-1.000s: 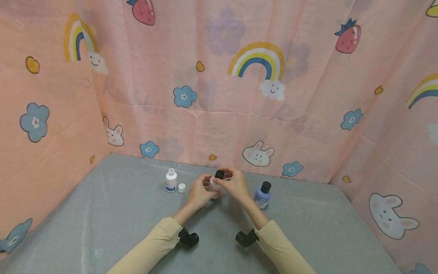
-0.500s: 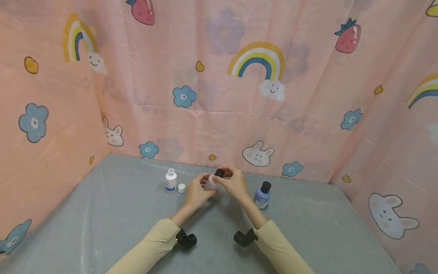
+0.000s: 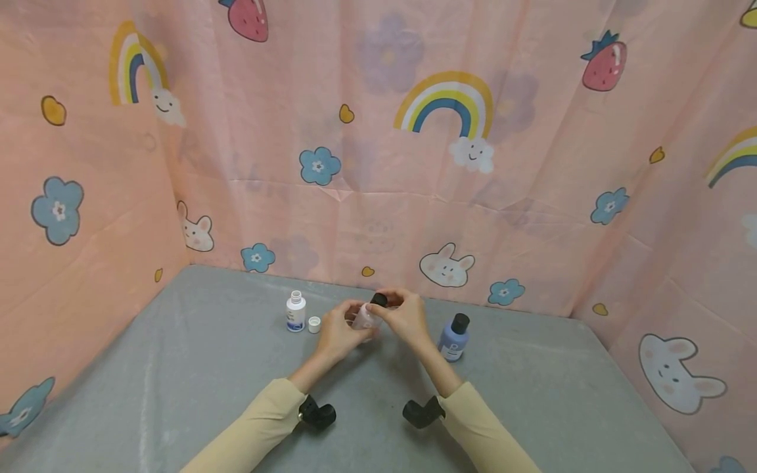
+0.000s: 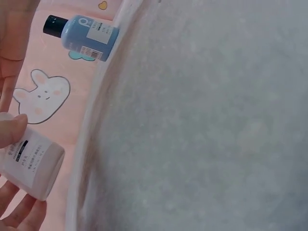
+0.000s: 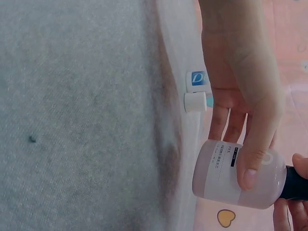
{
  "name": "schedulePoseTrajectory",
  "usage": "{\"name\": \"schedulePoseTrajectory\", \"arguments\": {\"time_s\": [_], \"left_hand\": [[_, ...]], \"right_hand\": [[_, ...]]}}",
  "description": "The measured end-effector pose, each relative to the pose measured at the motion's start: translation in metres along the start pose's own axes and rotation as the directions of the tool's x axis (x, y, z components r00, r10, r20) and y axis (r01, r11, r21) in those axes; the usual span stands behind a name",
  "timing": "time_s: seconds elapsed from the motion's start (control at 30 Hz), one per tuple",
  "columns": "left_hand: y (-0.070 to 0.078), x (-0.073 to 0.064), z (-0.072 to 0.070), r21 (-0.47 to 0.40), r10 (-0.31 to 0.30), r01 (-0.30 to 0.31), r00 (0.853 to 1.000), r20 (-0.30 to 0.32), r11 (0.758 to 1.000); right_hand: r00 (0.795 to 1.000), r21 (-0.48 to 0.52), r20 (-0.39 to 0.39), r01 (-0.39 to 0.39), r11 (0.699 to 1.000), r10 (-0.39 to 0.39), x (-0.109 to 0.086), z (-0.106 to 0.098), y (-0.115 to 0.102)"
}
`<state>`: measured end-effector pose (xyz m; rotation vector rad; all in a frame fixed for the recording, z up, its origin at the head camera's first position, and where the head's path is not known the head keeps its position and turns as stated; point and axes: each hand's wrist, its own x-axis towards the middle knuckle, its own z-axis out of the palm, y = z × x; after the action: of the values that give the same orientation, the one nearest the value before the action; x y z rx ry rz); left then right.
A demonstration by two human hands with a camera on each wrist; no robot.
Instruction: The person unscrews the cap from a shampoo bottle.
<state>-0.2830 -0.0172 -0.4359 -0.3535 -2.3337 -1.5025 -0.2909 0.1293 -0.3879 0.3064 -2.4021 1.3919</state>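
My left hand (image 3: 338, 334) grips a pale pink plastic bottle (image 5: 219, 175), thumb on one side and fingers on the other. In the head view the bottle leans, its top toward the right. The fingers and thumb of my right hand (image 3: 408, 320) pinch its black cap (image 5: 294, 184), which sits on the neck. The left wrist view shows the bottle's printed label and base. To the right of my right forearm stands a blue bottle (image 3: 453, 341) with a black cap. At the left are an uncapped white bottle (image 3: 296, 314) and a small white cap (image 3: 314, 325).
A grey-covered table (image 3: 508, 401) lies under the hands. Behind and at both sides hangs a pink curtain (image 3: 378, 217) printed with rainbows, rabbits and flowers. A black wrist camera (image 3: 317, 414) is strapped at the left wrist and another wrist camera (image 3: 423, 412) at the right.
The pink bottle has tipped, its base shifting left while the cap stays nearly in place. My left hand has moved slightly left; the right keeps its hold on the cap.
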Motion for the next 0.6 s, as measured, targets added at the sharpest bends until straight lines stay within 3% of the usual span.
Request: {"name": "schedulePoseTrajectory", "arguments": {"time_s": [0.2,0.37,0.6], "left_hand": [[0.001,-0.002,-0.004,0.004,-0.009,0.009,0.999,0.039,1.000],[0.000,-0.003,-0.008,-0.030,-0.007,0.010,0.996,0.092,0.999],[-0.002,-0.003,-0.011,-0.058,0.000,0.012,0.981,0.193,0.998]], "right_hand": [[1.000,-0.013,0.006,0.012,1.000,-0.012,-0.001,-0.001,-0.003],[0.998,0.025,0.066,0.006,1.000,-0.007,-0.002,-0.004,-0.006],[0.991,0.017,0.131,0.018,1.000,-0.020,-0.002,-0.009,-0.004]]}}
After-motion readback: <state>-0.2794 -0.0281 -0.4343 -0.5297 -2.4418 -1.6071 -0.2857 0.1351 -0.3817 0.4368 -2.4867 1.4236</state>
